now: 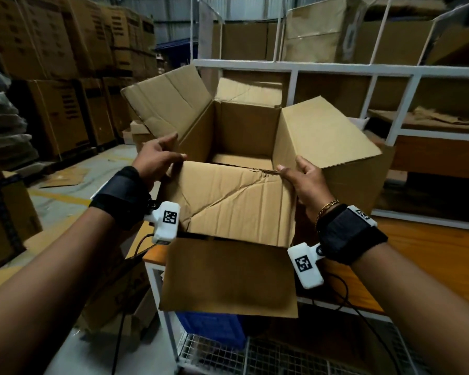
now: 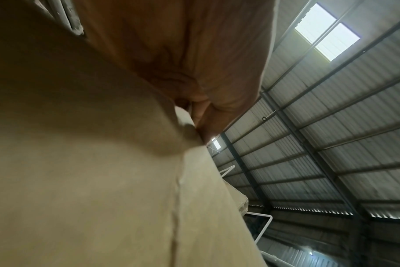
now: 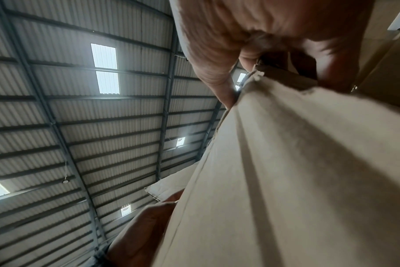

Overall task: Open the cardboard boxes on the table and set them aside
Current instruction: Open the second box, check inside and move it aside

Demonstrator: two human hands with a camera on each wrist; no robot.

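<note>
The cardboard box (image 1: 236, 201) is seen in plain tan-brown – creased. Black wrist straps (image 1: 349, 234) and white tags with black squares (image 1: 171, 217) are noted; the desk (image 1: 431, 255) is orange-brown with a white frame.

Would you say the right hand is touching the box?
Touching: the head view shows the right hand gripping the near wall of the box at its top corner.

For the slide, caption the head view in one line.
Both hands, left hand and right hand, grip the near wall of an open cardboard box over the table.
</note>
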